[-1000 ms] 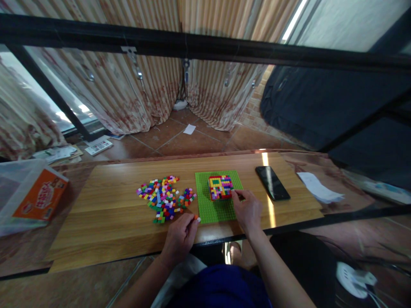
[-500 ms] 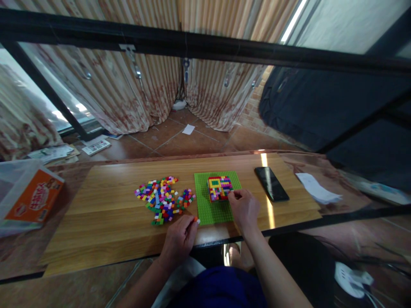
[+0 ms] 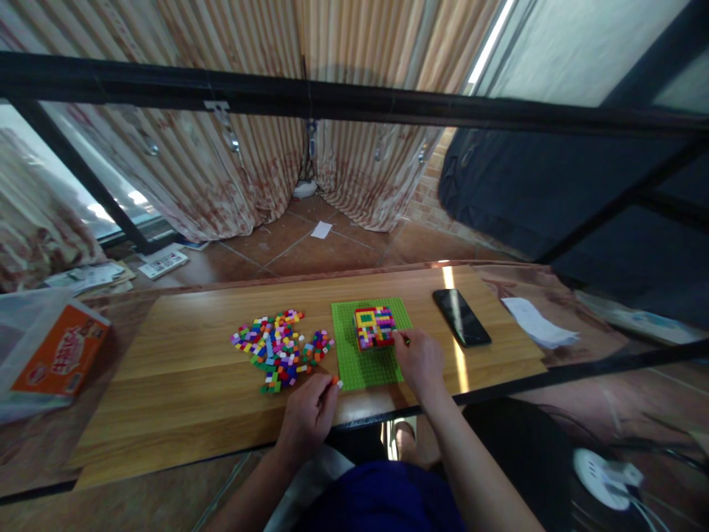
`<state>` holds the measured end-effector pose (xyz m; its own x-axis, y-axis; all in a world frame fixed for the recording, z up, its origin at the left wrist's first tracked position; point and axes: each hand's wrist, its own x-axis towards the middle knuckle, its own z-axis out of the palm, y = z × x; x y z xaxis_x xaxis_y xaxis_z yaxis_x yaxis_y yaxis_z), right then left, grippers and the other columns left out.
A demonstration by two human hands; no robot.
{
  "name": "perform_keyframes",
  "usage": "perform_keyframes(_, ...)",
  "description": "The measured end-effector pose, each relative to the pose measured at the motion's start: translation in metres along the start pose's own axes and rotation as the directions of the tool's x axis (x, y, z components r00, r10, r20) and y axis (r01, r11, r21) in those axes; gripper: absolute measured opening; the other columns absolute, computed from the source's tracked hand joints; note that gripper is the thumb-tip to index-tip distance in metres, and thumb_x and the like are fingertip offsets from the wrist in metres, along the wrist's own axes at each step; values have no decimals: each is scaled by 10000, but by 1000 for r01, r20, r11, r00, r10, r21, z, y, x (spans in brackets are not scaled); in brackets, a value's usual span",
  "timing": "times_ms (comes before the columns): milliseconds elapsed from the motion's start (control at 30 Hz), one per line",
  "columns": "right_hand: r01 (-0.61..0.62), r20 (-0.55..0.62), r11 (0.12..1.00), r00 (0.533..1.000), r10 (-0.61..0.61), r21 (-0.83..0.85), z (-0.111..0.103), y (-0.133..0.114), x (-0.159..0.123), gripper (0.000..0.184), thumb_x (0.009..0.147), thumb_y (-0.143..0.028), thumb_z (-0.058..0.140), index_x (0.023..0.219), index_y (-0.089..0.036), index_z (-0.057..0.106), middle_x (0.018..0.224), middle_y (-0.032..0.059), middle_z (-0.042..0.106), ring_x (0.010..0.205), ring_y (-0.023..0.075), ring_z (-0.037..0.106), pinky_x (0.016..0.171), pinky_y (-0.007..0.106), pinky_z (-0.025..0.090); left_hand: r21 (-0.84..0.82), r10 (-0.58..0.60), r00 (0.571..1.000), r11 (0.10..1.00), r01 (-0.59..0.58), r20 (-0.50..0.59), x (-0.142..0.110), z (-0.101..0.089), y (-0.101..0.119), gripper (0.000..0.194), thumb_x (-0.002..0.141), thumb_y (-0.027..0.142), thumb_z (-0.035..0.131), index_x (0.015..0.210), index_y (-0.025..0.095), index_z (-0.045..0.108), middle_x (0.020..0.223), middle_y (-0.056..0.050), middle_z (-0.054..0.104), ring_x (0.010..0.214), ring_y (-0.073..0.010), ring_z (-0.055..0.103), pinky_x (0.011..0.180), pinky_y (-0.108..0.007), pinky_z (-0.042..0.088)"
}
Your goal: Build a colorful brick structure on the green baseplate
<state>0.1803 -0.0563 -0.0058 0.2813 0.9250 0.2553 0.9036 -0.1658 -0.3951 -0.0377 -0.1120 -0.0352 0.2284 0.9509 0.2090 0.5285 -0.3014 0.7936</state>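
Observation:
A block build of many-coloured toy bricks (image 3: pixel 374 329) stands on a green studded baseplate (image 3: pixel 354 372). My right hand (image 3: pixel 419 360) is closed in a pinch at the build's right edge; whatever lies between its fingertips is hidden. Close to the baseplate's lower left corner, my left hand (image 3: pixel 308 411) rests at the table's front edge with thumb and finger pressed together. Small orange and white toy bricks (image 3: pixel 337 382) show at its fingertips. A loose heap of small coloured bricks (image 3: pixel 280 347) lies left of the baseplate.
On the wooden table (image 3: pixel 182 369), a black phone (image 3: pixel 461 317) lies to the right. Beyond it is a white paper (image 3: pixel 537 321). At the far left stands a clear plastic bin (image 3: pixel 27 318) with an orange label. A dark metal bar (image 3: pixel 354 103) crosses behind the table.
The view has shifted slightly. My right hand stays pinched at the build's right edge, with only a small shift of its fingers. My left hand keeps its place with the small bricks.

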Motion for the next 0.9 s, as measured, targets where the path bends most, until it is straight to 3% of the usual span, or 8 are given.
perform_keyframes(300,-28,-66,984,997,40,178,1,1,-20,344,918,-369,433,942,-168,711,881,88,697,714,191,608,627,298,394,-22,-13,1000,1000,13,-6,1,-2,4,200,931,281,452,813,177,575,747,-32,592,697,-143,577,643,-250,435)
perform_keyframes(467,68,-121,949,992,-32,309,-2,-13,-42,260,907,-308,470,954,-181,692,905,78,698,788,189,630,733,316,463,-24,-37,999,999,36,-22,1,0,1,207,923,313,468,818,178,584,756,-36,602,689,-145,576,636,-248,443)
perform_keyframes(600,103,35,859,990,-139,501,2,-32,-64,220,905,-256,485,977,-199,685,918,69,696,843,184,641,777,316,496,-52,-56,998,997,55,-25,0,0,0,197,924,317,464,862,181,592,791,-42,627,712,-150,590,660,-255,458)
perform_keyframes(733,60,201,756,947,-249,652,9,-47,-78,228,902,-224,502,1046,-218,679,958,56,688,881,170,647,790,295,516,-80,-69,997,995,67,-20,1,-2,1,197,925,313,458,884,183,600,821,-48,650,757,-161,611,692,-262,475)
perform_keyframes(900,67,231,727,925,-303,683,17,-51,-80,231,910,-214,499,1027,-237,697,931,42,690,866,163,644,797,290,514,-101,-73,997,992,71,-12,1,-4,1,200,925,303,454,881,181,606,806,-37,655,735,-154,614,685,-259,477)
